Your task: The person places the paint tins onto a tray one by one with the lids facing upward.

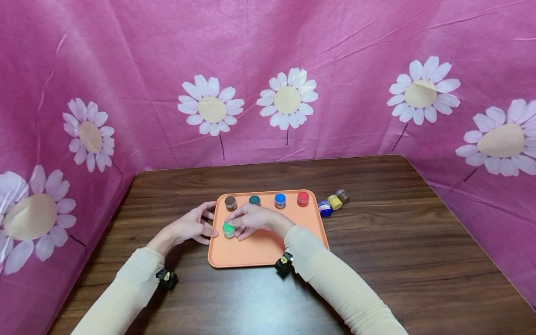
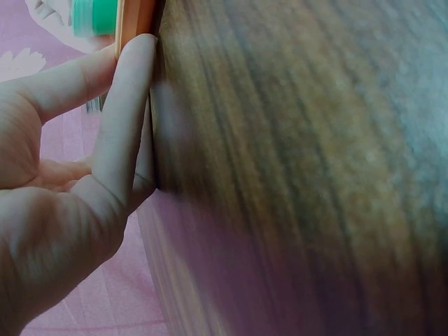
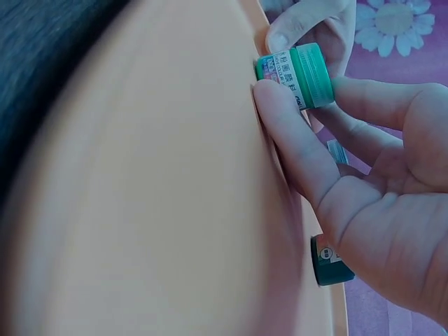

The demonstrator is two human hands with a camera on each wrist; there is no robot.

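Observation:
My right hand (image 1: 257,218) pinches a small paint jar (image 1: 228,231) with a bright green lid, at the left side of the orange tray (image 1: 251,257). In the right wrist view the thumb lies along the labelled side of the jar (image 3: 294,75) and a fingertip meets its lid. My left hand (image 1: 190,225) rests at the left edge of the tray, its fingers fairly straight and spread, thumb on the rim. The left wrist view shows fingertips against the tray's rim (image 2: 129,28). Along the tray's far side stand a brown jar (image 1: 231,203), a dark green jar (image 1: 254,200), a blue jar (image 1: 280,201) and a red jar (image 1: 303,199).
Right of the tray, a dark blue jar (image 1: 324,208), a yellow jar (image 1: 335,202) and a greyish-brown jar (image 1: 342,196) lie close together on the wooden table (image 1: 389,242). A pink curtain (image 1: 335,42) with white flowers surrounds the table's back and sides.

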